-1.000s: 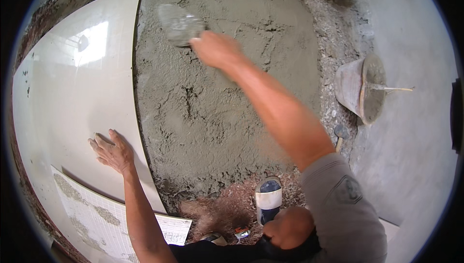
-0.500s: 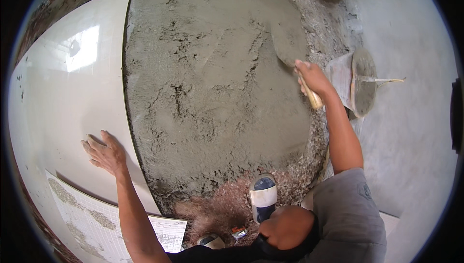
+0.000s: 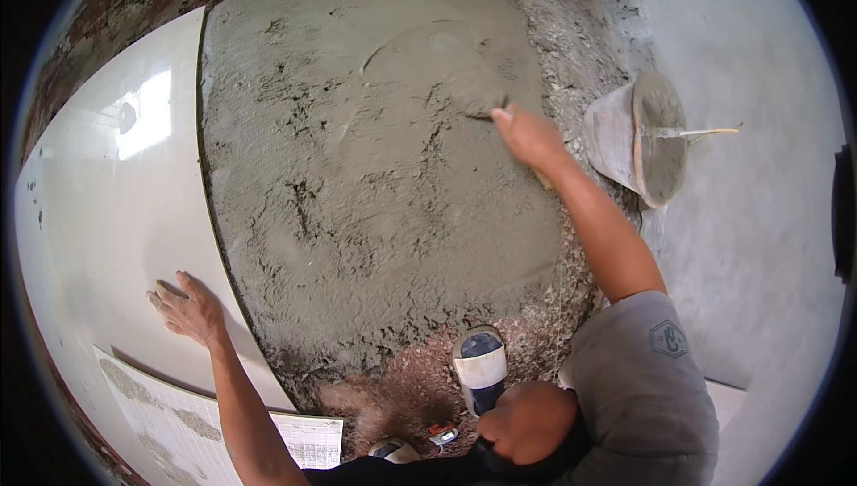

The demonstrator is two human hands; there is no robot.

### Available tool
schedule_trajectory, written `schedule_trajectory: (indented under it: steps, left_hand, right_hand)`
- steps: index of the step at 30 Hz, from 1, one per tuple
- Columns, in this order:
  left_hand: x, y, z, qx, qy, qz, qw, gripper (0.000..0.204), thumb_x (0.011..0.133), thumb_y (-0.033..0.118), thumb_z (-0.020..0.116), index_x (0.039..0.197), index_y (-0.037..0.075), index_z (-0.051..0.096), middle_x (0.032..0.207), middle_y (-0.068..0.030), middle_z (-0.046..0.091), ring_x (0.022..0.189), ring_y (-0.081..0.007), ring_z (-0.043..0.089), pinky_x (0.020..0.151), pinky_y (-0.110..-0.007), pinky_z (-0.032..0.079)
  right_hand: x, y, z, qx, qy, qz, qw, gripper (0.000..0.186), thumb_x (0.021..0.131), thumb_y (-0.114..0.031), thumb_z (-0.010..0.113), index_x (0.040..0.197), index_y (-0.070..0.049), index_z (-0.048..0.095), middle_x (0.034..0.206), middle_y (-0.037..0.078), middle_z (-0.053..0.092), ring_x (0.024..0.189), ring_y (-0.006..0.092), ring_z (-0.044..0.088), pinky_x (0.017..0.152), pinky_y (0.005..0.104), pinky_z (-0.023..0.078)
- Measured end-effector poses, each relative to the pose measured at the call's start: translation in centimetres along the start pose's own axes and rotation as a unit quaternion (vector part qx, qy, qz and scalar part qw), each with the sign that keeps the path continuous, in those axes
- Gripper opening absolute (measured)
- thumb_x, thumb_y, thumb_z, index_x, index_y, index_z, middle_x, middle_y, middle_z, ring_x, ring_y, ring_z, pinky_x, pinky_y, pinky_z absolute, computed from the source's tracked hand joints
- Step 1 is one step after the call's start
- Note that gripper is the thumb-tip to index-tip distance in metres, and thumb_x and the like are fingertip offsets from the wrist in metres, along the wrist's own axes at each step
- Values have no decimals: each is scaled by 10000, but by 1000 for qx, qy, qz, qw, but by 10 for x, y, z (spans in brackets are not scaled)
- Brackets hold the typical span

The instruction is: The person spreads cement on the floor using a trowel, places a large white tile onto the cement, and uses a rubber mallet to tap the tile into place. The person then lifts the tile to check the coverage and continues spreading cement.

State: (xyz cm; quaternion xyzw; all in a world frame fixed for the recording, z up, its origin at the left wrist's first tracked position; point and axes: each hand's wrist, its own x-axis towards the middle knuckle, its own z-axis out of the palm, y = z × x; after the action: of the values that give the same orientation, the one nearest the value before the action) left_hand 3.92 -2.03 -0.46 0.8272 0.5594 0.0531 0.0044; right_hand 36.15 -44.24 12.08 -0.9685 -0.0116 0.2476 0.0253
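My right hand [image 3: 528,136] grips a trowel [image 3: 483,103], its blade lying on the wet grey mortar bed [image 3: 384,209] toward the far right. The blade is smeared with mortar and hard to make out; only the end of its pale handle shows below my fist. My left hand [image 3: 190,311] rests with fingers spread on a large glossy cream floor tile [image 3: 116,209] along the mortar's left side. Below that hand, a second tile [image 3: 178,419] overlaps the first, its gridded, mortar-patched back facing up.
A bucket [image 3: 611,133] of grey mortar, tilted in view, stands at right with a stick-like rod across its mouth. Smooth grey floor [image 3: 750,245] lies beyond. My slippered foot [image 3: 480,370] is on reddish soil, near a small orange-and-white object [image 3: 442,433].
My right hand has swept the trowel leftward over the mortar, leaving a curved smooth mark. My left hand stays flat on the tile. The whole view has shifted slightly.
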Motion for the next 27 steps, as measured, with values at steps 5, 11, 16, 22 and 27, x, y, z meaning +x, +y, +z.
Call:
schedule_trajectory:
  steps: [5,11,16,22,27]
  left_hand:
    - [1,-2,0,13,14,9,1000,698,951,565,299,1446,73,301,1527,-152,209,1404,-296,224,1137,-500,131]
    - [3,-3,2,12,1,-8,1000,703,946,575,301,1446,81,308,1529,-151,209,1401,-303,231,1132,-505,146]
    - [8,-18,17,33,11,11,999,712,946,590,283,1450,88,313,1530,-152,223,1408,-292,229,1114,-519,169]
    - [36,-30,39,145,-45,36,988,763,920,651,199,1465,128,302,1527,-138,256,1416,-257,234,1071,-572,226]
    - [51,-20,53,79,10,8,997,722,898,658,231,1370,146,421,1391,-86,421,1311,-257,375,1038,-569,283]
  right_hand:
    - [41,3,-3,20,36,-70,997,506,978,-422,330,1082,11,572,1041,235,630,1006,383,595,846,480,447]
    - [74,8,-8,168,20,44,985,528,968,-415,384,1093,58,582,938,219,636,742,332,631,760,434,479]
    - [-41,66,11,212,-99,101,967,559,949,-427,437,1172,72,557,843,223,645,697,331,646,749,430,490]
    - [-290,168,-4,153,-72,172,971,550,924,-449,488,1184,30,558,989,272,642,902,400,632,805,440,485]
    - [-512,250,-14,148,64,405,900,503,922,-490,472,1146,-59,602,901,230,661,902,348,649,817,425,490]
